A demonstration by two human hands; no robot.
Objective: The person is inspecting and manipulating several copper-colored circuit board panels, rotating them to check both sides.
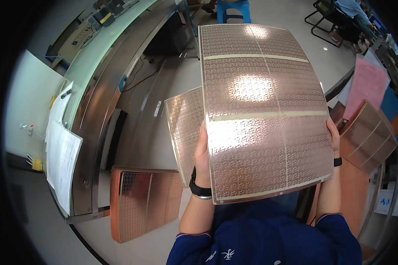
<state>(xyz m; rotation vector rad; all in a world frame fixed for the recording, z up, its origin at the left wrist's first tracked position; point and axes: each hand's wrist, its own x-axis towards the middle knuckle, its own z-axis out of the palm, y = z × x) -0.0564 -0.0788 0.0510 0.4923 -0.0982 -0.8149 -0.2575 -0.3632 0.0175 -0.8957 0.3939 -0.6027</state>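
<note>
COPPER PNL (303,154) UP FRONT, EDGE-HELD

Gripping w/ L hand (202,157) at left long edge, R hand (334,138) at right long edge. Both closed on pnl; cannot tell exact finger placement b/c mostly hidden behind. Held by edges prob. to keep patterned face untouched & to share wt. betw. two sides, given the width. Raised in front of torso, face turned toward head, apparently for an unblocked view; catching lamp glare in bright patches.

Behind it, partly covered: second sheet (181,117), tilted. Cannot tell what props it.

Lower left: copper-faced block (152,201) w/ orange side. Cannot tell if one pc. or a stack; set low near L forearm, prob. for easy reach.

Far side, just past R hand: gridded slab (369,137), tilted, w/ pink paper (362,88) close by.

To left: long metal-fronted bench (90,128) w/ white papers (62,154) at near end, prob. put there to stay readable w/ hands full. Blue stool (233,9) well beyond pnl.
</note>
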